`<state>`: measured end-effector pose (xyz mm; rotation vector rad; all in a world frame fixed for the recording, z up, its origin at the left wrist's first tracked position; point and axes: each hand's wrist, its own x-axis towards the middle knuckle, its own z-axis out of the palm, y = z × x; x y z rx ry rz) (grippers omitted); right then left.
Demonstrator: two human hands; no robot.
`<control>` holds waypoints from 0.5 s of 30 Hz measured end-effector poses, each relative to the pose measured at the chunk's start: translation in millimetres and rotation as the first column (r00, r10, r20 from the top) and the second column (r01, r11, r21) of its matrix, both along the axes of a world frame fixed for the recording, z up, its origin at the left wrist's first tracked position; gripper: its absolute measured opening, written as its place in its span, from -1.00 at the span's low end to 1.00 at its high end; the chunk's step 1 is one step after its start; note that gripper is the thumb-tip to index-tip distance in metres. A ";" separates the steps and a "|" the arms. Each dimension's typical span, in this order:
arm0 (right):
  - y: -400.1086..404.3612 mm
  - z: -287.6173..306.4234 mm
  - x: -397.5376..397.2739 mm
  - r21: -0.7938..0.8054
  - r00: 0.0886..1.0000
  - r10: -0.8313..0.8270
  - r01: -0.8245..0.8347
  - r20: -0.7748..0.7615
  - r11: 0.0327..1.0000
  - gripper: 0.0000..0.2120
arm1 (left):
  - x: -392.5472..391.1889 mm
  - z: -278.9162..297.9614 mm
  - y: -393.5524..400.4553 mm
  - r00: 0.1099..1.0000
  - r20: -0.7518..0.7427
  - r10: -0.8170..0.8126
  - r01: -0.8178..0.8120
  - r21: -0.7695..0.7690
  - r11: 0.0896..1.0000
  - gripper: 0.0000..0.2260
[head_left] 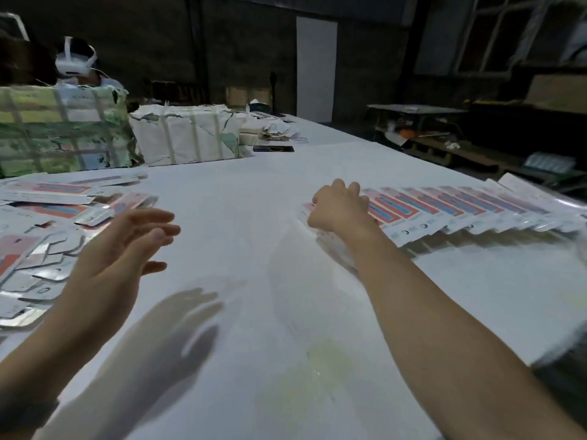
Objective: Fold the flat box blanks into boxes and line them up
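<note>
Risk check while we line up the boxes

Blanks sit heaped at far left, and our left hand hovers beside them, fingers spread and empty. Over right, our right hand rests curled on the near end of the box row; one clumsy nudge could domino that overlapping line. Can't tell if it's gripping anything, and the far end blurs out.
</note>
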<state>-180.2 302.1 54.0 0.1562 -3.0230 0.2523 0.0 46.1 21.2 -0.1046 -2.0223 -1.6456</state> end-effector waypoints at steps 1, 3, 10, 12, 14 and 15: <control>0.5 0.1 -1.4 0.027 0.999 -0.006 0.007 -0.037 1.000 -0.63 | 0.2 0.1 0.0 1.000 0.001 0.007 -0.007 -0.006 1.000 -0.71; -3.8 1.5 -1.1 0.041 0.992 0.005 0.000 -0.127 0.999 -0.60 | 2.8 2.7 2.4 1.000 0.002 0.016 -0.016 -0.013 1.000 -0.83; -65.1 -1.1 59.1 -0.161 0.801 0.444 -0.539 -0.401 0.827 -0.71 | 0.0 12.2 -18.0 0.944 0.012 0.329 -0.318 -0.230 0.920 -0.84; -82.5 -8.9 82.5 -0.132 0.691 0.593 -0.690 -0.412 0.712 -0.75 | -1.0 11.1 -37.6 0.872 0.011 0.490 -0.445 -0.401 0.801 -0.79; -92.1 -16.2 96.3 -0.095 0.620 0.682 -0.763 -0.388 0.640 -0.79 | 0.8 6.6 -64.2 0.749 0.055 0.660 -0.482 -0.638 0.601 -0.68; -94.3 -18.8 99.6 -0.085 0.604 0.706 -0.779 -0.370 0.622 -0.80 | 3.9 3.2 -78.0 0.657 0.102 0.747 -0.442 -0.750 0.491 -0.61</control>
